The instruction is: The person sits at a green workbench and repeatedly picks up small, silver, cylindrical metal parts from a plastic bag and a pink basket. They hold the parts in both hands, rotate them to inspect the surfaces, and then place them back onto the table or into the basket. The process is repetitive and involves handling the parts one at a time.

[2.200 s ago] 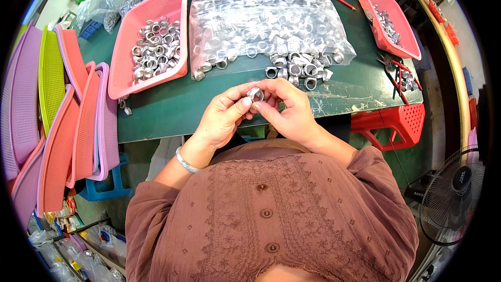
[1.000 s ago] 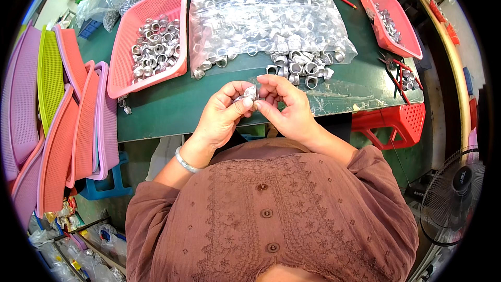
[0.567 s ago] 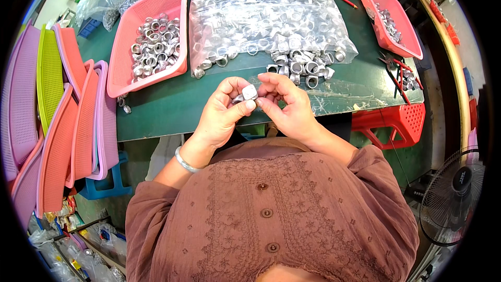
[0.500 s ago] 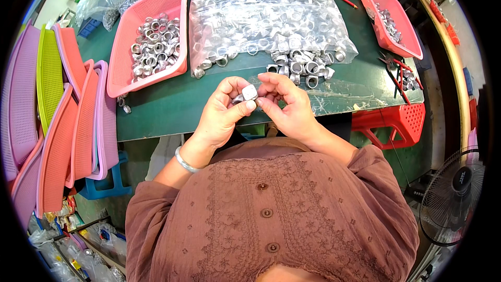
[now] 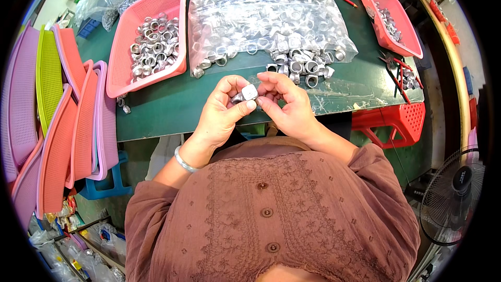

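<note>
Between my two hands, above the near edge of the green table, is a silver-coloured ring (image 5: 250, 92) with a broad square face turned up. My left hand (image 5: 223, 105) pinches it between thumb and fingers, and another bit of silver metal shows at those fingers. With bent fingertips, my right hand (image 5: 287, 104) grips the ring's other side. Just beyond, a heap of similar rings (image 5: 300, 65) spills from the mouth of a large clear plastic bag (image 5: 266, 13) full of rings.
A pink basket (image 5: 118, 52) of rings stands left, another pink basket (image 5: 371, 8) far right. Red-handled pliers (image 5: 394, 68) lie at the table's right. Stacked coloured baskets (image 5: 78, 120) crowd the left side. A red stool (image 5: 391, 125) and a fan (image 5: 453, 193) are at the right.
Almost nothing differs. Both hands keep the ring in the same place, its square face still up.
</note>
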The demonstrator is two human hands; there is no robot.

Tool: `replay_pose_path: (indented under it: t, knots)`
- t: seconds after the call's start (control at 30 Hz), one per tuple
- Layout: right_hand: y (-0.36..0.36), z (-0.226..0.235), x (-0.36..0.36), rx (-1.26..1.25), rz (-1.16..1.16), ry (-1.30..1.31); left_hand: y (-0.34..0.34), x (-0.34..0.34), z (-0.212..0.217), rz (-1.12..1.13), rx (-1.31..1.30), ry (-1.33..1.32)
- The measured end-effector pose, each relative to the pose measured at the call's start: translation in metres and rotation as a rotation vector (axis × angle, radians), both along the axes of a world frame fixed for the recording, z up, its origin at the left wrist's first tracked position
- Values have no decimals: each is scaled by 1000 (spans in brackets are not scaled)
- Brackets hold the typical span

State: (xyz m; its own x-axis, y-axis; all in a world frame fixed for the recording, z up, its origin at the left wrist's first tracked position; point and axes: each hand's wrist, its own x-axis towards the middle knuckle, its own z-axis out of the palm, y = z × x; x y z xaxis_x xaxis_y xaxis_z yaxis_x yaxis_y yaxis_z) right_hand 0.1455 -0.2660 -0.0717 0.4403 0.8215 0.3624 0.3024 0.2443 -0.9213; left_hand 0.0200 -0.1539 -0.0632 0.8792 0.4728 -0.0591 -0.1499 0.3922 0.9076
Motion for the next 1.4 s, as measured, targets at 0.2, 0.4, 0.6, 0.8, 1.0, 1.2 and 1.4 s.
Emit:
replay_pose_path:
  t: [0.2, 0.4, 0.6, 0.8, 1.0, 1.2, 1.4]
  knots:
    - [0, 2, 0, -1, 6, 27, 1, 1, -2, -3, -10, 16]
    - [0, 0, -1, 9, -2, 17, 2, 1, -4, -12, -27, 37]
    - [-2, 1, -1, 62, 40, 50, 2, 0, -6, -12, -63, 51]
    - [-2, -1, -1, 90, 61, 104, 3, -1, -7, -19, -78, 40]
    - [-3, 0, -1, 95, 60, 113, 3, -2, -6, -22, -76, 57]
    - [-2, 0, -1, 103, 46, 92, 3, -1, -6, -35, -121, 49]
    - [0, -4, -1, 54, -3, 32, 1, 4, 0, -39, -433, -39]
